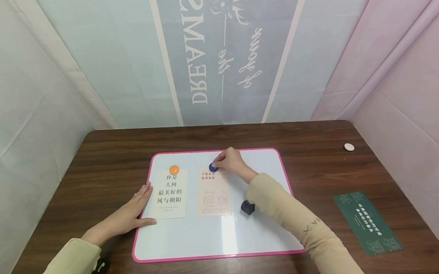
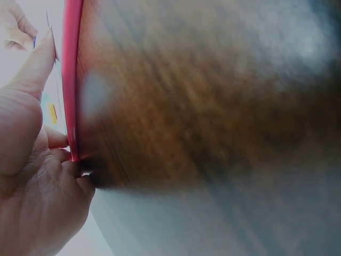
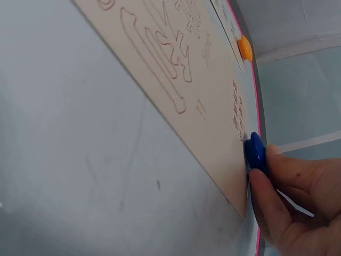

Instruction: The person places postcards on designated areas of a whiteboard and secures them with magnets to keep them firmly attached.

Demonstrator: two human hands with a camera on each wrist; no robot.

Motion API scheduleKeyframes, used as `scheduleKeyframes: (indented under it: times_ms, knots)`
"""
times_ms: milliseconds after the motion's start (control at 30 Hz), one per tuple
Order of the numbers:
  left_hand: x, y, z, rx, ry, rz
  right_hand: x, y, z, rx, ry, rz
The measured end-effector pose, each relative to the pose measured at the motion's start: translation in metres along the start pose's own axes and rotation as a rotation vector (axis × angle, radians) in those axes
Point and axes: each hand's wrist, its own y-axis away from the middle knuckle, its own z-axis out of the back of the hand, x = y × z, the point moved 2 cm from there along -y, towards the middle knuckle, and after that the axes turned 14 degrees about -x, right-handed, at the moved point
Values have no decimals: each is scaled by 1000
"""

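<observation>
A whiteboard (image 1: 196,240) with a pink rim lies on the table. My right hand (image 1: 232,161) pinches a round blue magnet (image 3: 256,151) between thumb and fingers. The magnet sits at the top edge of a beige card (image 1: 214,197) with red-brown lettering, which lies flat on the board. To its left, an orange magnet (image 1: 173,169) sits on the top of a cream card (image 1: 170,202) with dark print. My left hand (image 1: 133,209) rests along the board's left edge, its thumb over the board and its fingertips touching the pink rim.
On the dark wooden table (image 1: 313,164), right of the board, lie a white round magnet (image 1: 349,147) near the far corner and a green card (image 1: 368,223) with white print closer to me. Curtains (image 1: 129,54) hang behind the table and at both sides.
</observation>
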Motion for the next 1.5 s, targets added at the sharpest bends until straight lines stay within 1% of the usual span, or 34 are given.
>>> scheduleKeyframes:
  times_ms: [267, 467, 600, 733, 833, 967, 1033, 1233, 1500]
  knots:
    - [-1, 1, 0, -1, 4, 1, 1, 1, 0, -7, 86, 103]
    - [0, 1, 0, -2, 3, 2, -1, 4, 6, -14, 135, 204]
    - [0, 1, -1, -4, 3, -3, -1, 7, 10, -8, 177, 306]
    - [1, 1, -2, -4, 8, -3, 0, 14, 15, 20, 264, 423]
    - [1, 2, -2, -5, 11, -6, -1, 20, 18, 48, 356, 511]
    - [1, 2, -2, -8, 12, -8, -4, 28, 23, 70, 426, 620]
    - [0, 2, -2, -8, 12, -7, -5, 31, 26, 76, 449, 660]
    - [-1, 2, -2, -9, 10, -8, -13, 40, 35, 107, 530, 709]
    - [0, 2, -3, -7, 7, -8, -24, 48, 50, 126, 588, 715]
